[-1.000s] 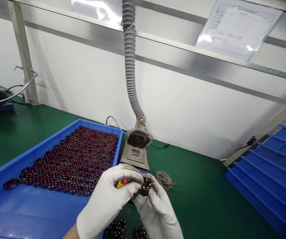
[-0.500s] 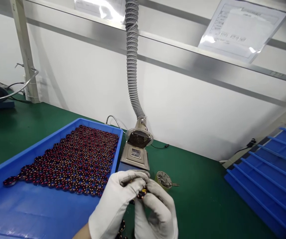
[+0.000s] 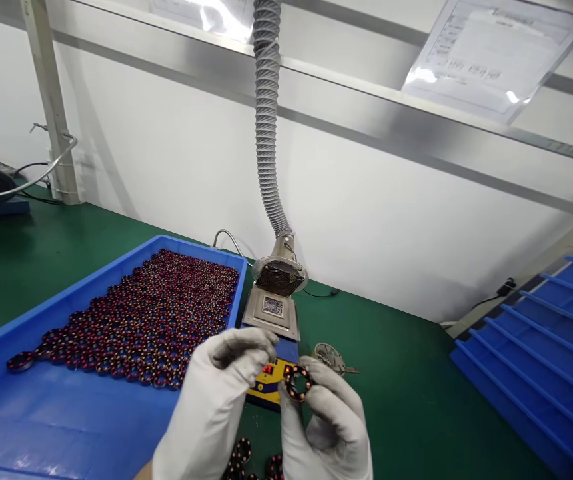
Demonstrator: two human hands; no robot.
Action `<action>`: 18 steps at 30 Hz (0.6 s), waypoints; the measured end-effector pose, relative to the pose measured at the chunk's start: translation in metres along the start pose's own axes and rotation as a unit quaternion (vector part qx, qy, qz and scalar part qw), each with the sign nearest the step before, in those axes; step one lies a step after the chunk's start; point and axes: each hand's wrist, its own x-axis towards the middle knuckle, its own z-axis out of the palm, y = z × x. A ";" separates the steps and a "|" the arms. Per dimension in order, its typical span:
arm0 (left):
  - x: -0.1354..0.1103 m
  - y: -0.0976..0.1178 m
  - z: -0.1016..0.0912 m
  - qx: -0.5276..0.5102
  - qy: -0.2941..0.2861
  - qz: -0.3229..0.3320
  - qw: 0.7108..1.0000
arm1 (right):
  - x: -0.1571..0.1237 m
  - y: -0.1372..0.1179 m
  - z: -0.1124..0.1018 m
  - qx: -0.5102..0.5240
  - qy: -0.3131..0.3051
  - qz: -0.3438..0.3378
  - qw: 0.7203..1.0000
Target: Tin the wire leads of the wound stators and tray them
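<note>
My right hand (image 3: 334, 420), in a white glove with grey-stained fingertips, pinches a black ring-shaped part with copper-coloured dots (image 3: 296, 397) between thumb and fingers. To its left, my gloved left hand (image 3: 206, 400) is apart from the ring, thumb and fingertips drawn together; whatever they may hold is hidden. Behind both hands stands a blue and yellow heating unit (image 3: 271, 395) with red digits and a metal top plate (image 3: 251, 313). Several similar rings (image 3: 243, 450) lie between my wrists, partly covered by the gloves.
A blue tray (image 3: 66, 427) with many dotted rings is on the left. Above the heating unit hang a fan hood (image 3: 280, 277) and a grey duct (image 3: 266, 127). A round tin (image 3: 330, 358) sits by my right hand; blue ribbed racks (image 3: 541, 360) stand at right on the green table.
My hands have moved apart. My left hand has let go of the ring and shifted left; my right hand holds it, now turned so its open centre shows.
</note>
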 end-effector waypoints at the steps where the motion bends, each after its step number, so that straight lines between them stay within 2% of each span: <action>1: 0.000 0.002 -0.001 -0.002 0.004 0.008 1.000 | 0.000 0.000 -0.001 0.001 -0.005 0.004 1.000; 3: 0.000 0.009 0.001 0.028 -0.006 -0.007 1.000 | 0.000 0.001 -0.002 0.000 -0.015 0.007 1.000; 6: -0.003 0.016 0.008 0.066 -0.039 -0.068 0.995 | -0.001 0.001 -0.003 0.004 -0.024 0.004 1.000; 9: -0.005 0.013 0.013 0.061 -0.041 -0.078 0.994 | -0.002 0.001 -0.002 0.011 -0.031 0.001 0.999; 12: 0.000 0.009 0.008 0.068 -0.045 -0.090 0.993 | 0.001 -0.001 -0.001 0.025 -0.041 -0.002 0.999; 14: 0.004 0.009 0.002 0.061 -0.018 -0.073 0.995 | 0.003 -0.001 -0.002 0.043 -0.058 0.004 0.997; 18: 0.008 0.019 -0.013 0.064 0.094 0.029 0.993 | 0.006 0.004 -0.011 0.089 -0.107 0.063 0.988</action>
